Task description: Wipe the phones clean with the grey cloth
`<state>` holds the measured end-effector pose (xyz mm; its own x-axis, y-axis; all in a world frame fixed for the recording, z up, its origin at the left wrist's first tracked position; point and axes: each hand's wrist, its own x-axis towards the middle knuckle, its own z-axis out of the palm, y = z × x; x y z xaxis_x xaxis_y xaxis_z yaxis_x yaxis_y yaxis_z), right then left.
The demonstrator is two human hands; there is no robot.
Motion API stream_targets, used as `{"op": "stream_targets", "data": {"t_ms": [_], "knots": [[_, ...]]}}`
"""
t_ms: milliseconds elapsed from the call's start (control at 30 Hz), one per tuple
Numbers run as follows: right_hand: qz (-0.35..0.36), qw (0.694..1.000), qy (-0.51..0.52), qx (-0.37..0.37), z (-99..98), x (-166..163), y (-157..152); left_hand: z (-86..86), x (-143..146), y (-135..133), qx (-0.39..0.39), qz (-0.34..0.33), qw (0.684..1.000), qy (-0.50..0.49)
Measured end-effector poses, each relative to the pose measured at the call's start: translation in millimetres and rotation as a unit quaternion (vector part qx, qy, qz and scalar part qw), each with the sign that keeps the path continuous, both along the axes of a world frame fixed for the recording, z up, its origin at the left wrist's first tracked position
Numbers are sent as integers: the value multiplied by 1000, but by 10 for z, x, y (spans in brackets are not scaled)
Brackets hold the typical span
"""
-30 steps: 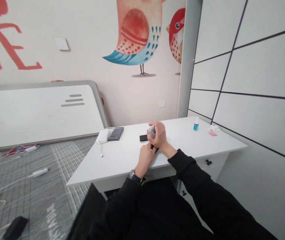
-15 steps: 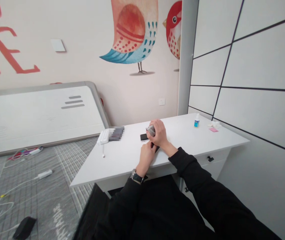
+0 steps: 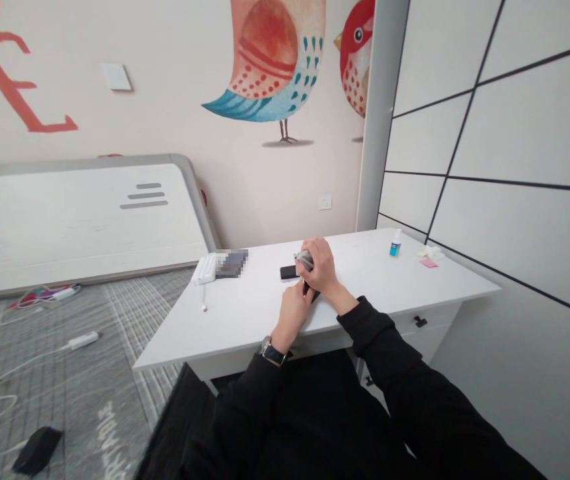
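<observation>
Over the white desk (image 3: 245, 317), my right hand (image 3: 321, 265) is closed around a rounded grey object (image 3: 305, 259) whose kind I cannot make out. Just below it, my left hand (image 3: 293, 308) has its fingers closed on a dark, narrow object (image 3: 315, 296), mostly hidden by both hands. The two hands nearly touch, right above left. A black-faced, phone-like device (image 3: 288, 272) lies flat on the desk just behind them, partly covered by the right hand.
At the desk's left stand a white power strip (image 3: 207, 268) and a pixelated dark item (image 3: 235, 263). Toward the right are a small blue-labelled bottle (image 3: 395, 244), crumpled white tissue (image 3: 431, 253) and a pink slip (image 3: 429, 263). Cables and a black adapter (image 3: 38, 451) lie on the carpet.
The view has shifted slightly. My right hand and the grey object have tilted a little; both hands keep their hold in nearly the same place.
</observation>
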<state>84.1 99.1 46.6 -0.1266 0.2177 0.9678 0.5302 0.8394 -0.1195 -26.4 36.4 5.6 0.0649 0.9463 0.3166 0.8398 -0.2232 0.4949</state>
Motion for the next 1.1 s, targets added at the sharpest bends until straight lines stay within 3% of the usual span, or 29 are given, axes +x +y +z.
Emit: {"op": "stream_targets", "data": {"t_ms": [167, 400, 600, 833, 1100], "knots": [[31, 998, -58, 16, -32, 39, 20, -7, 3, 2, -7, 4, 1000, 10], [-30, 998, 49, -17, -13, 20, -1, 4, 9, -11, -7, 7, 1000, 14], [12, 1000, -3, 6, -16, -6, -36, 0, -9, -15, -7, 5, 1000, 15], [-23, 998, 52, -12, -4, -13, -68, 0, -17, -24, -1, 2, 1000, 5], [7, 1000, -4, 7, 2, 8, -66, -7, -10, -23, -6, 3, 1000, 1]]}}
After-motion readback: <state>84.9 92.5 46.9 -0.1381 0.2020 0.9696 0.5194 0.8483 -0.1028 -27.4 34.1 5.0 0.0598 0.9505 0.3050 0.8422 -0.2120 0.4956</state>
